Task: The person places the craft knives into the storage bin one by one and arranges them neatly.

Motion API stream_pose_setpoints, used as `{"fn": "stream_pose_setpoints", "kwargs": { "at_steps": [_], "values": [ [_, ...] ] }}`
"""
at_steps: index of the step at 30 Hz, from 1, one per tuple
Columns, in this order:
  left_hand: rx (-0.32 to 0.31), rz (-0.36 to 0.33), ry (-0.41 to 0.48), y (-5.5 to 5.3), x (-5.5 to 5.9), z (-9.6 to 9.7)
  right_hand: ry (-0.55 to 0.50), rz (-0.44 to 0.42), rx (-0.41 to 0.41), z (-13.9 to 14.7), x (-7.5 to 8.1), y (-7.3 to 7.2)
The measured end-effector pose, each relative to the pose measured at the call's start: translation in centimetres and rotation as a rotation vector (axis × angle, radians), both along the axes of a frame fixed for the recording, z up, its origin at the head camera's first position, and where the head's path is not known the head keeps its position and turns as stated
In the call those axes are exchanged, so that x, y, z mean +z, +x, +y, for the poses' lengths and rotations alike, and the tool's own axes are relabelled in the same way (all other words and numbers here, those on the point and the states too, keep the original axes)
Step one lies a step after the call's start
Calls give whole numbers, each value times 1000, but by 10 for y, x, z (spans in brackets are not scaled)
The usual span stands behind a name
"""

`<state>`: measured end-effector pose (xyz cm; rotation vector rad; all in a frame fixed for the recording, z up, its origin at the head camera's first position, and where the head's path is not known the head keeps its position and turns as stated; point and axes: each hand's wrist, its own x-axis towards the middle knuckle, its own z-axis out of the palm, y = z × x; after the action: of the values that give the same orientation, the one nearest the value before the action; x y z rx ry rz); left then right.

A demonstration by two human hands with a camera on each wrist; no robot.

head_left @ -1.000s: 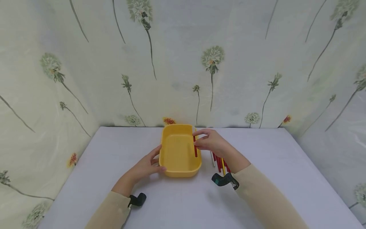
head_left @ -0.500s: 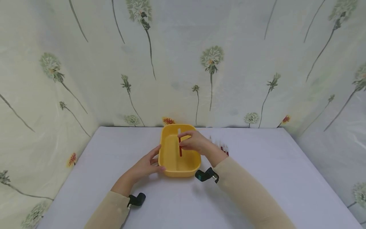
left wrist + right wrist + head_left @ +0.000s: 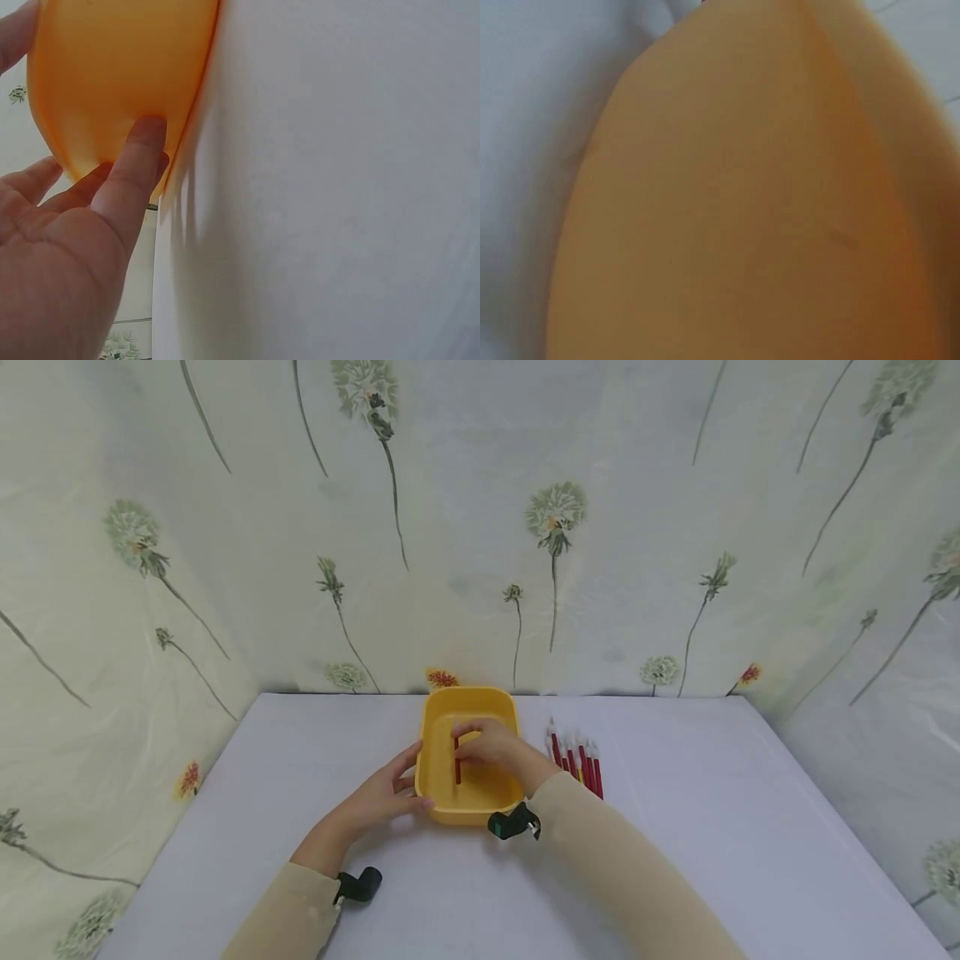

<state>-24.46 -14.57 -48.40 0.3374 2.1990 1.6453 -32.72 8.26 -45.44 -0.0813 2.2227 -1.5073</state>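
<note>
A yellow plastic tray (image 3: 471, 817) with rounded corners sits on the table. My left hand (image 3: 386, 793) holds its left side, thumb by the near rim and fingers spread along the outer wall. In the left wrist view, fingertips of my left hand (image 3: 82, 232) touch that wall. Inside the tray, my right hand (image 3: 491, 750) pinches a slim red pencil-like stick (image 3: 457, 772), its lower end close over the tray floor. The right wrist view is filled by the tray's blurred wall (image 3: 727, 187), hiding the right fingers.
Several similar red sticks (image 3: 587, 762) with pale ends, one yellow among them, lie on the white table (image 3: 690, 793) just right of the tray. A flowered sheet (image 3: 465, 527) hangs behind the table and at both sides.
My right hand has carried the red pencil-like stick leftward from the tray's right rim, then down into the tray. The loose sticks are uncovered again. My left hand has stayed put.
</note>
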Motion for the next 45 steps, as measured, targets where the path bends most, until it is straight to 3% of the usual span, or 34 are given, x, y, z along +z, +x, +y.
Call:
{"fn": "stream_pose_setpoints", "kwargs": {
  "at_steps": [12, 20, 27, 36, 40, 45],
  "values": [
    [5, 1, -10, 2, 1, 0, -11, -36, -17, -7, -17, 2],
    [23, -13, -21, 3, 3, 3, 65, 3, -53, -9, -15, 5],
    [28, -18, -25, 3, 3, 2, 56, 4, -63, -11, -17, 6],
    [38, -2, -23, 1, 0, 1, 101, 93, -99, -11, -17, 3],
    [37, -1, -32, 1, -1, 1, 63, 134, -103, -8, -13, 3],
    [38, -9, -36, 1, -1, 1, 5, 141, -89, 0, 6, 9]
  ]
}}
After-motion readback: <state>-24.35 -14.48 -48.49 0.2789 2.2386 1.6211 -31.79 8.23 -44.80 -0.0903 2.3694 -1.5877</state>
